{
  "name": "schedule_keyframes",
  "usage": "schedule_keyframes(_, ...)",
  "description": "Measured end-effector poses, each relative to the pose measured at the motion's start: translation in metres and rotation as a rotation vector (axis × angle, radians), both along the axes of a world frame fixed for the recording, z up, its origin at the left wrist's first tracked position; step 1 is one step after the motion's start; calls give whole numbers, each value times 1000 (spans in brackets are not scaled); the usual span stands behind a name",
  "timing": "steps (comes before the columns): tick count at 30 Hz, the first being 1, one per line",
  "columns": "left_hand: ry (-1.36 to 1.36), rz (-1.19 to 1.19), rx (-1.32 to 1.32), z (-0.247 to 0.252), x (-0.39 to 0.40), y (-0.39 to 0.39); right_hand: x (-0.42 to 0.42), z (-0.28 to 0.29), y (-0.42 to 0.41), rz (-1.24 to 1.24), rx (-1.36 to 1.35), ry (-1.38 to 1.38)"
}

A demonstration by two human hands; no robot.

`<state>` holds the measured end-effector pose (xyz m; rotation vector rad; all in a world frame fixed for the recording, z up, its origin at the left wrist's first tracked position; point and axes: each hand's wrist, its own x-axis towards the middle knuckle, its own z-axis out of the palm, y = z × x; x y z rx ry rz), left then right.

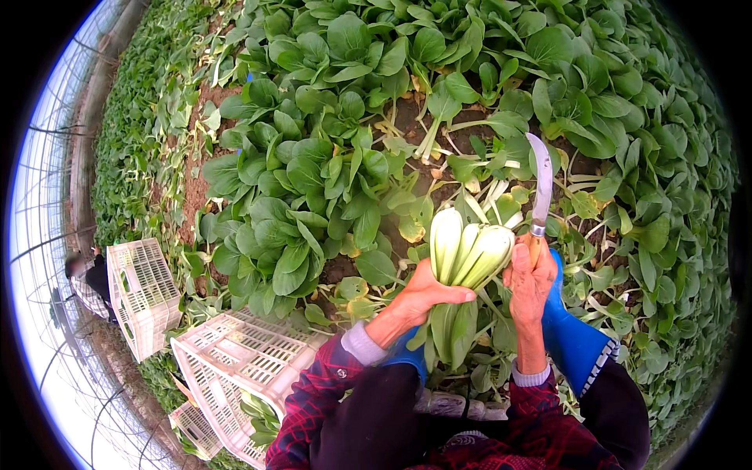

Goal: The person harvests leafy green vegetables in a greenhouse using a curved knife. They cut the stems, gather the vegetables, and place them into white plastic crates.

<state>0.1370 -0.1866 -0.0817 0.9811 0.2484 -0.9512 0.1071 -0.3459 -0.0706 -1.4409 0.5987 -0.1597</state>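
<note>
My left hand (432, 292) is wrapped around a bunch of bok choy (467, 249), its pale stem bases facing up and its green leaves hanging below the fist. In my right hand (530, 282) is a curved harvesting knife (540, 179) with a wooden handle, its blade pointing up and away from me. The right fist sits just beside the stem bases. Behind the bunch, cut stalks and yellowed leaves (412, 229) lie on the soil. Leafy bok choy plants (305, 176) stand rooted to the left of the bunch and beyond it.
A white plastic crate (247, 352) holding some greens stands at my left, with a smaller-looking crate (197, 429) behind it. Another crate (144, 294) is farther off, near a person (91, 285). Blue boots (567, 329) are on my feet. Bare soil (202, 147) shows between rows.
</note>
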Motion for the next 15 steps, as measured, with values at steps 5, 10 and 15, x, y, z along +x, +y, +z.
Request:
schedule_keyframes(5, -761, -364, 816, 1, 42, 37, 46, -47, -51, 370, -528, 158)
schedule_keyframes(10, -1307, -549, 1133, -30, 91, 55, 95, -130, 3, 906, -1033, -142)
schedule_keyframes(15, -1444, -765, 1353, -54, 98, 72, 73, -149, -34, 1210, -1275, -513)
